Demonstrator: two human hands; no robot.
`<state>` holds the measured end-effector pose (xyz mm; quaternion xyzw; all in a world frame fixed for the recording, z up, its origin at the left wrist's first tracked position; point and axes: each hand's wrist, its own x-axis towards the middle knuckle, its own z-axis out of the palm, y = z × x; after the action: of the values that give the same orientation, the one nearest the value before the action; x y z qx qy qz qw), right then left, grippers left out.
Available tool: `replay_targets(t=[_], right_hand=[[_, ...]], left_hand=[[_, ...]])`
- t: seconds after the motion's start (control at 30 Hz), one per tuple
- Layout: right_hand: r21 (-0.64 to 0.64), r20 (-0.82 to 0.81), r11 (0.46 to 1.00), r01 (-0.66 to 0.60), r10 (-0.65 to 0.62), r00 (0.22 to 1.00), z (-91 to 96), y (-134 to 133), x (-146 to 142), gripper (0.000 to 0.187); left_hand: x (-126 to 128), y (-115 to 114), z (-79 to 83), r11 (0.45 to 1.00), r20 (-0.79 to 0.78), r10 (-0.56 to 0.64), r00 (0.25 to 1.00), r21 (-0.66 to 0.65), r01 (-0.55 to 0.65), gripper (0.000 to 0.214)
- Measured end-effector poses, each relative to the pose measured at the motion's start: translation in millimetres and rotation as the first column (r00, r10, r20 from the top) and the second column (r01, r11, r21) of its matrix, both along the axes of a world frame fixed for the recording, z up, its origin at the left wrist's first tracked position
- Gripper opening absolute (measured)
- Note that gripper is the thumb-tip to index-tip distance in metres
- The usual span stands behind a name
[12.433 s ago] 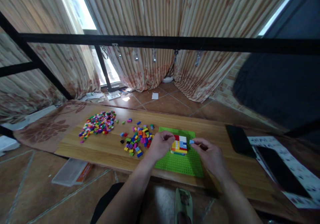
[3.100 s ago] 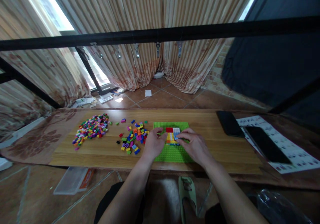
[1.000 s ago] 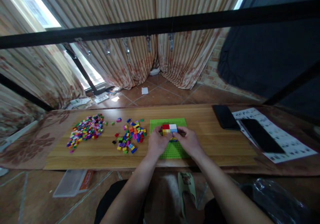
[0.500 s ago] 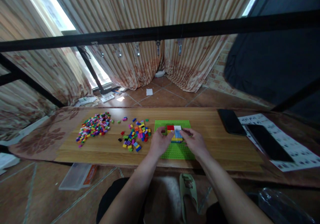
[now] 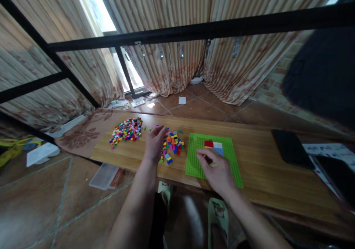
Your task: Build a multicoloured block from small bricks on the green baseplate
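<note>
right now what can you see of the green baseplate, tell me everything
The green baseplate is a thin, four-sided sheet, plastic by its look, with rows of small studs. It lies flat on the wooden tabletop, bearing a partly hidden block of red, white and blue bricks. The right hand covers part of it; whether the hand touches it cannot be told.

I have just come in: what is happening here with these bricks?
A person's left hand is at the left edge of the scattered toy bricks; I cannot tell if it holds one. The right hand is over the green baseplate, partly hiding the brick build on it. A larger brick pile lies further left.
</note>
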<state>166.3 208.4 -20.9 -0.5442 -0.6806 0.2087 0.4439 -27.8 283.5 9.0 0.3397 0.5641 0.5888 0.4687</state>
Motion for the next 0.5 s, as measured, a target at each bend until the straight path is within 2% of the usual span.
replay_targets(t=[0.2, 0.33, 0.5], right_hand=[[-0.112, 0.251, 0.981, -0.16, 0.184, 0.95, -12.3, 0, -32, 0.02], [-0.132, 0.332, 0.979, -0.156, 0.193, 0.924, -21.8, 4, -42, 0.018], [-0.114, 0.351, 0.986, -0.124, 0.156, 0.923, -29.6, 12, -50, 0.022]], left_hand=[[-24, -3, 5.9, 0.997, 0.05, 0.072, 0.996, -0.006, -0.072, 0.05], [-35, -4, 6.9, 0.994, 0.079, 0.107, 0.991, -0.028, -0.105, 0.05], [-44, -8, 7.0, 0.993, 0.12, 0.12, 0.986, -0.03, -0.117, 0.046]])
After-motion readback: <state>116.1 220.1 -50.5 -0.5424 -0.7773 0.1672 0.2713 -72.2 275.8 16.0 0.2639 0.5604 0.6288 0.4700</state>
